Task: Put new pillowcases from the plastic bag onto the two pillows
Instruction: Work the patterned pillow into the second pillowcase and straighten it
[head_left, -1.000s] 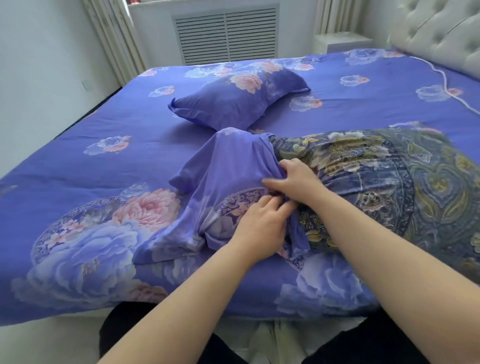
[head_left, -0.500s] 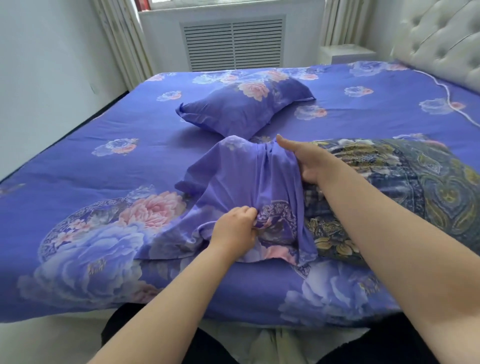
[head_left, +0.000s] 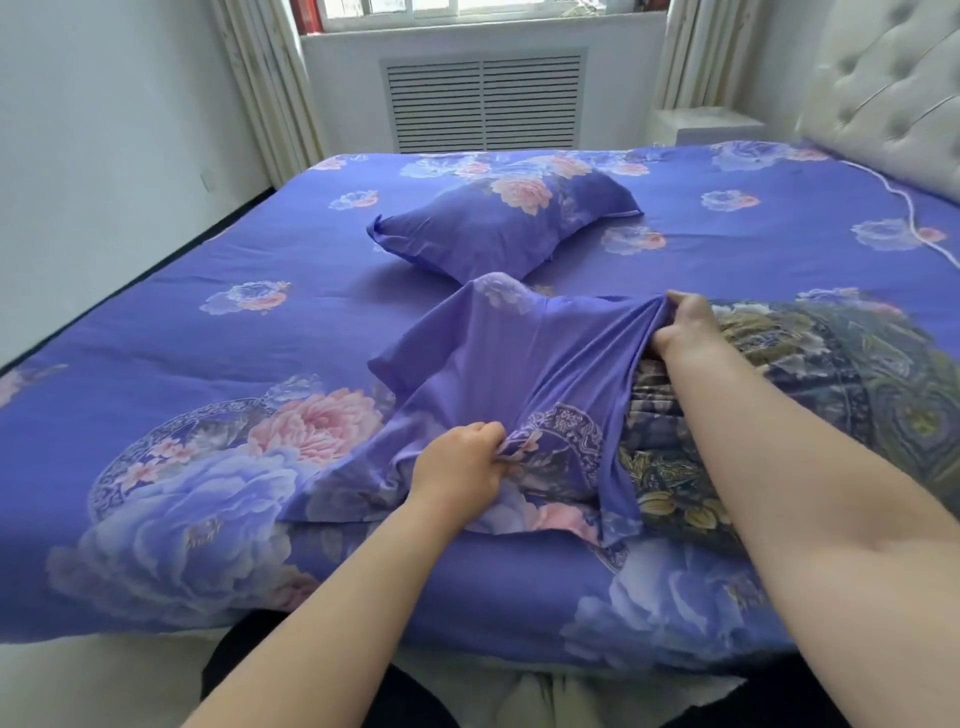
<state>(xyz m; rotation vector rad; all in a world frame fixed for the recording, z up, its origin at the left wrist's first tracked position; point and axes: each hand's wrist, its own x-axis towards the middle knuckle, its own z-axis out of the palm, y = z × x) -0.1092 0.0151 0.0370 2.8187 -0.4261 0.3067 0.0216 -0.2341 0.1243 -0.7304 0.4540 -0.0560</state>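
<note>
- Purple floral bedspread (head_left: 156, 332) covers the bed, the landmark for all that follows.
- The left hand (head_left: 460, 470) pinches a fold of the purple pillowcase (head_left: 498, 374) near the bedspread's front edge.
- A pillow already in a matching case (head_left: 498, 218) lies further back at the bedspread's middle.
- The right hand (head_left: 685, 327) grips the pillowcase's open edge, bunched over the end of the dark patterned pillow (head_left: 841, 395), which lies on the bedspread's right side.
- A tufted headboard (head_left: 893, 93) stands beyond the bedspread's right edge.

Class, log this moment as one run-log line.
left hand: grips pillowcase | right hand: grips pillowcase opening | patterned pillow: partly covered
</note>
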